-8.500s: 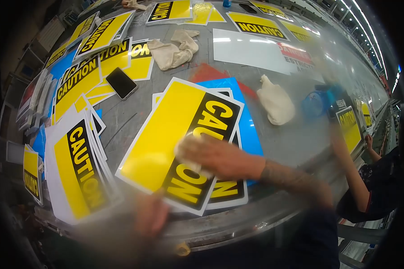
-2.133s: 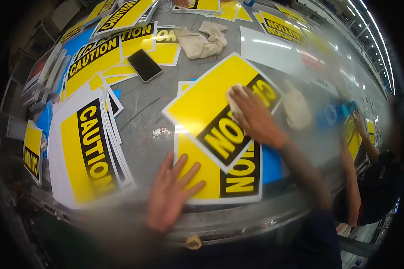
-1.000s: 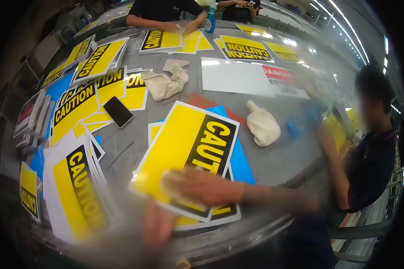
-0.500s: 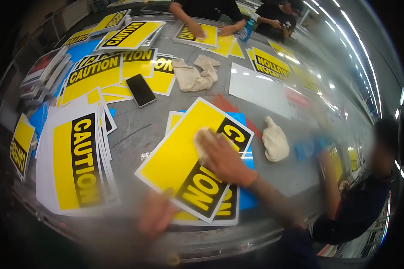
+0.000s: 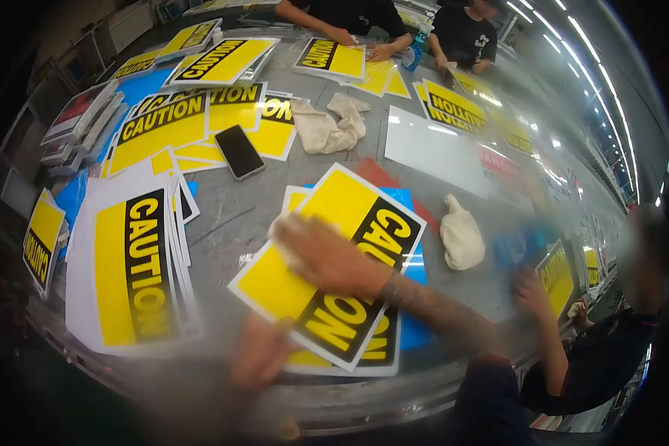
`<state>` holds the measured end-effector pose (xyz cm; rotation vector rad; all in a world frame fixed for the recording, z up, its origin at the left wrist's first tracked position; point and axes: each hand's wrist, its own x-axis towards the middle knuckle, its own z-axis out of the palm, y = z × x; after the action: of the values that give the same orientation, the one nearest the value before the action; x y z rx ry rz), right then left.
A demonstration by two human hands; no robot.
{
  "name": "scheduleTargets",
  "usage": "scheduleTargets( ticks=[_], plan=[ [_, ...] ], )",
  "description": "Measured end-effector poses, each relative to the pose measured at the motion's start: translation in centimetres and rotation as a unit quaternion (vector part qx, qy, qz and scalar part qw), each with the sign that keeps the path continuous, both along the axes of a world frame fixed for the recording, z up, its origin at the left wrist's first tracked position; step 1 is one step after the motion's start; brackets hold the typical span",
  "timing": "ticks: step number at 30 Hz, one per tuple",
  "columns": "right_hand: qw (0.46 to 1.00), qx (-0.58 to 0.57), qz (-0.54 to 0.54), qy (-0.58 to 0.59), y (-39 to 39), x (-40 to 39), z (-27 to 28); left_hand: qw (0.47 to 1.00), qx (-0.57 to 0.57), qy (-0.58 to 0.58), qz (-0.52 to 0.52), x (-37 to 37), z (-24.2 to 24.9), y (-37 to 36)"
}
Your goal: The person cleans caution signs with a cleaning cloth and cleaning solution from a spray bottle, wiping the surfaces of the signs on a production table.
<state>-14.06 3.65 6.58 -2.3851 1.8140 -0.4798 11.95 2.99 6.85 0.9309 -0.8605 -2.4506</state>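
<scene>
A yellow and black caution sign [image 5: 342, 193] lies tilted on top of other signs near the front of the grey table [image 5: 223, 208]. Over its left part my right hand [image 5: 323, 253] presses a pale cloth [image 5: 281, 230], mostly hidden beneath the fingers. At the sign's lower left edge is my left hand [image 5: 264, 349], blurred, its fingers closed against the sign's edge. Blue sheeting [image 5: 416, 312] shows under the signs.
Stacked caution signs [image 5: 130, 275] and a phone [image 5: 239, 152] lie left. Cloths [image 5: 331, 123] [image 5: 461, 234] rest behind and right. A white sheet [image 5: 431, 149] lies farther back. Co-workers' hands [image 5: 383, 50] [image 5: 531, 293] are across the table and at right.
My right hand has slid left across the sign with the cloth, uncovering more of the lettering. My left hand stays at the sign's edge. The co-worker's hand at right has shifted slightly.
</scene>
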Motion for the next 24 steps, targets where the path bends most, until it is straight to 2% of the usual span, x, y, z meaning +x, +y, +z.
scheduleTargets(
  ticks=[1, 2, 4, 5, 6, 8, 9, 10, 12, 13, 14, 17, 18, 21, 24],
  plan=[
    [0.999, -0.011, 0.043, -0.020, 0.7, 1.8, 0.6, 1.000, 0.002, 0.000, 0.010, 0.1, 0.3, 0.1],
    [0.999, -0.011, 0.048, 0.014, -0.4, 0.7, 0.0, 1.000, -0.005, 0.002, 0.001, 0.0, 0.1, 0.0],
    [0.994, -0.081, -0.042, 0.065, -2.0, -5.5, -2.4, 1.000, -0.013, -0.002, -0.016, 0.5, -0.3, 0.1],
    [0.983, -0.117, -0.081, 0.112, -2.8, -8.4, -2.8, 0.998, -0.059, 0.004, -0.026, 0.6, -0.9, 0.2],
    [0.981, -0.120, -0.105, 0.109, -3.1, -9.3, -2.7, 0.994, -0.106, 0.011, -0.036, 0.7, -1.5, 0.3],
    [0.975, -0.121, -0.155, 0.099, -3.0, -10.0, -2.4, 1.000, -0.009, -0.001, -0.005, 0.5, -0.1, 0.1],
    [0.982, -0.101, -0.139, 0.077, -2.2, -7.5, -0.8, 0.998, -0.054, 0.010, -0.026, 0.4, -0.3, 0.0],
    [0.990, -0.055, -0.128, 0.006, -1.3, -3.8, -0.1, 0.994, -0.097, 0.019, -0.041, 0.2, -0.3, -0.1],
    [1.000, 0.006, 0.013, -0.009, 2.1, 3.3, 0.5, 1.000, 0.011, 0.025, -0.014, 0.0, 0.6, -0.3],
    [0.995, 0.038, 0.055, -0.079, 3.5, 6.1, 2.6, 0.998, 0.064, 0.026, 0.004, -0.1, 1.4, -0.3],
    [0.992, 0.048, 0.077, -0.085, 4.0, 7.3, 2.4, 0.996, 0.080, 0.040, -0.002, 0.7, 0.7, -0.2],
    [0.985, 0.055, 0.127, -0.102, 4.0, 7.1, 2.2, 0.987, 0.118, 0.104, -0.028, 1.6, 0.7, -0.7],
    [0.981, 0.056, 0.156, -0.098, 4.1, 7.1, 2.4, 0.991, 0.094, 0.090, -0.024, 2.0, 0.9, -0.6],
    [0.969, 0.091, 0.183, -0.140, 5.6, 8.0, 2.0, 0.954, 0.196, 0.226, 0.017, 2.5, -0.6, -1.6],
    [0.975, 0.081, 0.187, -0.083, 7.5, 7.0, 2.0, 0.957, 0.221, 0.176, 0.059, 1.7, -0.5, -1.6]
  ],
)
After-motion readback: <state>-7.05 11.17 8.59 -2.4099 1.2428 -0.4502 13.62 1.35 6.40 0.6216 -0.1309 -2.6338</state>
